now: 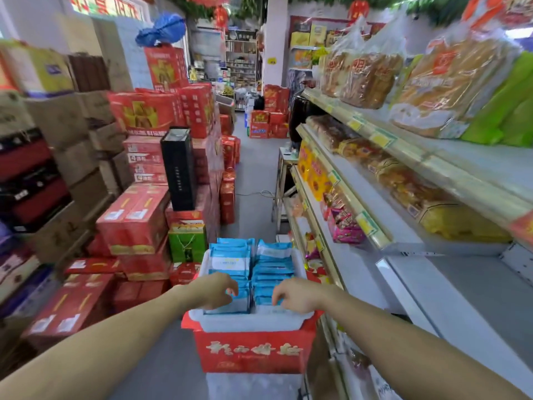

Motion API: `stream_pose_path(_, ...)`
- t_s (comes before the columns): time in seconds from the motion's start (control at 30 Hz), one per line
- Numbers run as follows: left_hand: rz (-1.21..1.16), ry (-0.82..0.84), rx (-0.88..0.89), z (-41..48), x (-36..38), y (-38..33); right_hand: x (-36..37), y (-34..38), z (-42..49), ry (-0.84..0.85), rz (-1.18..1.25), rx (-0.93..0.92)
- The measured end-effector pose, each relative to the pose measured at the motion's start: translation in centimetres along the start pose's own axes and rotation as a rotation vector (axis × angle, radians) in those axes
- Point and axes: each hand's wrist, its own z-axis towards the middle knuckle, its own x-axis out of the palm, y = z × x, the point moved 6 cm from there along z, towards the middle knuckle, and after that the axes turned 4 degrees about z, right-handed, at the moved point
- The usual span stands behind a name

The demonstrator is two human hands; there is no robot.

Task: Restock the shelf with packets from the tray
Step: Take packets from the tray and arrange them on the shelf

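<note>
Along the left side of the aisle, red gift cartons (135, 219) are stacked in uneven piles, with brown cardboard boxes (66, 131) behind them. A tall black box (179, 168) stands upright on the red stacks, and a green gift bag (187, 243) sits just below it.

In the middle, a white tray (248, 323) rests on top of a red carton (251, 352) printed with gold characters. The tray holds two rows of blue-and-white packets (230, 262), standing on edge and packed tightly together.

The person's left hand (215, 291) reaches into the near end of the left row, its fingers curled down over the top edges of the packets there; whether it has actually closed on one cannot be told. The right hand (297, 295) is over the near end of the right row in the same way, fingers bent onto the packet tops, its grip equally unclear.

To the right runs the shelf (383, 241), several tiers deep. Bagged bread loaves (363, 79) lie on the top tier, more wrapped baked goods (403, 183) on the tier below, and a pink snack pack (344, 226) stands at its front edge. The nearer, lower stretch of shelf is bare white.
</note>
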Motion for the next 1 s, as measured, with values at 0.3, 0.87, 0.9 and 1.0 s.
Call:
stream_pose_path(0.3,0.011,-0.015,0.026,1.5,3.3,1.4,1.1,-1.7,1.3,-0.059,0.115,0.068)
stream_pose_path(0.87,0.032,-0.013,0.027,3.3,4.8,3.5,3.8,-2.9,4.2,-0.003,0.104,0.107)
stream_pose_path(0.9,0.033,-0.008,0.03,3.4,4.8,3.5,3.8,-2.9,4.4,-0.007,0.099,0.104)
stream_pose_path(1.0,0.034,-0.002,0.042,3.6,4.6,3.5,3.7,-2.6,4.4,0.007,0.09,0.087)
